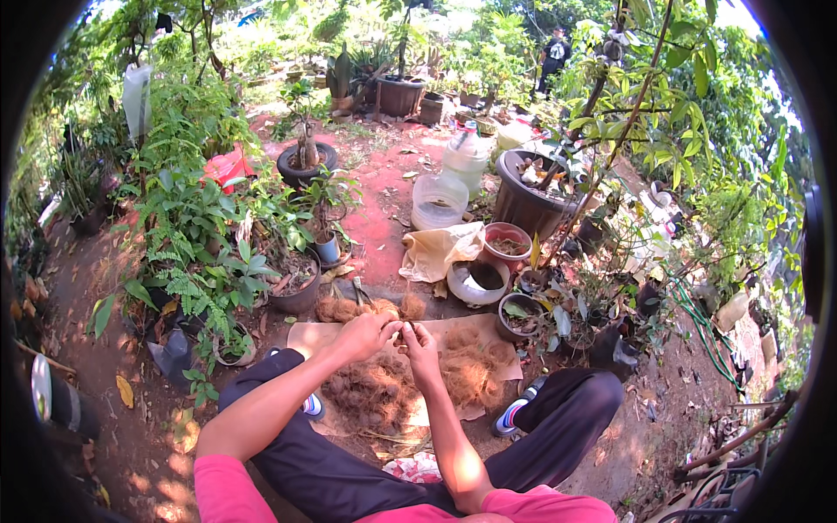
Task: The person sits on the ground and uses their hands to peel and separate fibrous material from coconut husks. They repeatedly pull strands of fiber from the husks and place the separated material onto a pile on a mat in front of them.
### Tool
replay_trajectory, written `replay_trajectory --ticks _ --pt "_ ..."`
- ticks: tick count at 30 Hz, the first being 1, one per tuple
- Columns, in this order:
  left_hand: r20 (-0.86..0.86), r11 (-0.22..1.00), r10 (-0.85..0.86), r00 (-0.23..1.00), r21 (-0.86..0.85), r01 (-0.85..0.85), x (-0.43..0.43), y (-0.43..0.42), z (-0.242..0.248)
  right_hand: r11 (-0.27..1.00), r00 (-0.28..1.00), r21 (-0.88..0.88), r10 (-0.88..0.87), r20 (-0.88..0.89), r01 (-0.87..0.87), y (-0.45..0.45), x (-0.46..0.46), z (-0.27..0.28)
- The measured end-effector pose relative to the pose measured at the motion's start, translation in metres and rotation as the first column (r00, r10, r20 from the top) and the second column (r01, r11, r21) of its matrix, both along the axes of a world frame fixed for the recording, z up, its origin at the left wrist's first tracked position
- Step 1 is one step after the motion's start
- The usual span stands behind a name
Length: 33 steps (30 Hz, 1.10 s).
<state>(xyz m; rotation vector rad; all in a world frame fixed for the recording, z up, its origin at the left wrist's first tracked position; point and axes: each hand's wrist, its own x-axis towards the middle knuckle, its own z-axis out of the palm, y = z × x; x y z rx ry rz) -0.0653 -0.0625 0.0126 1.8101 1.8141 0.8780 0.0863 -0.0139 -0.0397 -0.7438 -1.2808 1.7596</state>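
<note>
My left hand (367, 335) and my right hand (418, 350) meet in front of me, fingertips close together on a small dark piece too small to name. Below them, brown coconut-like fibre (373, 392) lies heaped on a flat sheet of brown cardboard or paper (307, 337). A looser, lighter orange-brown heap of fibre (472, 369) is to the right. Beyond the hands, more fibre (337, 308) lies at the sheet's far edge, with a tool-like item (358, 287) standing out of it, partly hidden.
Potted plants flank the sheet, among them a dark pot (516, 317) and a white round container (477, 282). A cloudy plastic tub (439, 201) stands farther off. Green hose (703, 320) lies at right. A person (556, 59) stands in the far background.
</note>
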Motion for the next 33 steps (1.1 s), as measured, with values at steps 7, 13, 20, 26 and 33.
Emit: replay_trajectory --ticks 7,13,20,26,33 --pt "-0.042 0.995 -0.075 0.996 0.060 0.078 0.011 0.006 0.008 1.000 1.000 -0.006 0.001 0.021 -0.001 0.008 0.013 -0.003" --pt "-0.138 0.978 -0.172 0.975 0.094 0.186 0.023 0.023 0.014 1.000 1.000 -0.006 -0.022 0.016 0.023 0.019 0.033 -0.002" --pt "-0.193 0.973 -0.191 0.962 0.095 0.212 0.036 0.033 0.018 0.997 0.997 -0.068 -0.030 0.069 0.035 0.025 0.048 -0.003" --pt "-0.190 0.971 -0.196 0.962 0.099 0.217 0.035 0.037 0.017 0.997 0.998 -0.068 -0.041 0.039 0.044 0.026 0.048 -0.007" --pt "-0.212 0.971 -0.210 0.954 0.070 0.229 0.040 0.044 0.023 0.983 0.984 -0.048 -0.180 0.012 0.180 0.028 0.051 -0.008"
